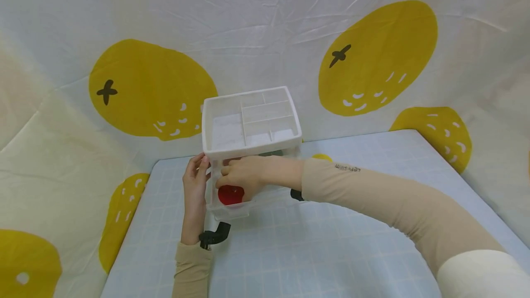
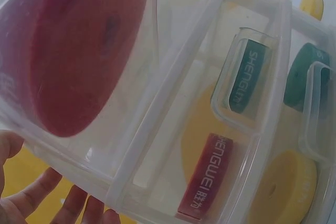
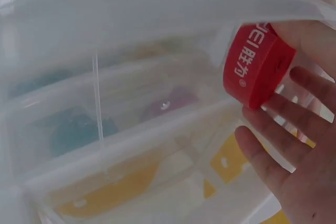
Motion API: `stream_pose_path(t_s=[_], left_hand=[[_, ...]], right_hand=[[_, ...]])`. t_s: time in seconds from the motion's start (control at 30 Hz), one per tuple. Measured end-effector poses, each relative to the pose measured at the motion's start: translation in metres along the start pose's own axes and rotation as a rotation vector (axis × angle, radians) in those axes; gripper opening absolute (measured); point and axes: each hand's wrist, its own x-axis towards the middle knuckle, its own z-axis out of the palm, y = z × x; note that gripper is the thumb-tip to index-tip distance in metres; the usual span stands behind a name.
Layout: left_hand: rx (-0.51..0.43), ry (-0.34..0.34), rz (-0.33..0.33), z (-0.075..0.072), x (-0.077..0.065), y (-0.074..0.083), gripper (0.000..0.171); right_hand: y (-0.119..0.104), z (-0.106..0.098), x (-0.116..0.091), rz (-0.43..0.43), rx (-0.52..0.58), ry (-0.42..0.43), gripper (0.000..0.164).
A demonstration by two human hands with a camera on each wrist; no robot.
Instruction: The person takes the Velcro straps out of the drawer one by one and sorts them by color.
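Reaching in from the right, your right arm lies across the box front [image 1: 253, 151]. Your right hand [image 1: 244, 174] is back-up in the pulled-out top drawer [image 1: 232, 212], fingers pointing left. The red roll [image 1: 230, 195] is under that hand, toward the drawer's left end. The right wrist view shows fingers spread on one side of the roll, thumb on the other; can't tell if they're actually gripping. Your left hand [image 1: 196, 174] points up at the box's left side, forearm near vertical in the head view. Its fingers are apart and lightly bent along the edge, pinching nothing. Left wrist view: green roll [image 2: 249, 77] and yellow roll [image 2: 283, 188] show through the drawers below.
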Motion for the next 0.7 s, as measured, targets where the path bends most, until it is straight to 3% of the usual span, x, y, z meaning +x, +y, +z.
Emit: stream_pose_path(t_s=[0.27, 0.7], left_hand=[[-0.011, 0.007, 0.016, -0.001, 0.0, -0.002, 0.044], [0.018, 0.01, 0.034, 0.0, -0.001, -0.003, 0.047]], right_hand=[[0.005, -0.001, -0.009, -0.021, 0.042, 0.091, 0.057], [0.005, 0.004, -0.04, 0.004, 0.128, 0.234, 0.057]])
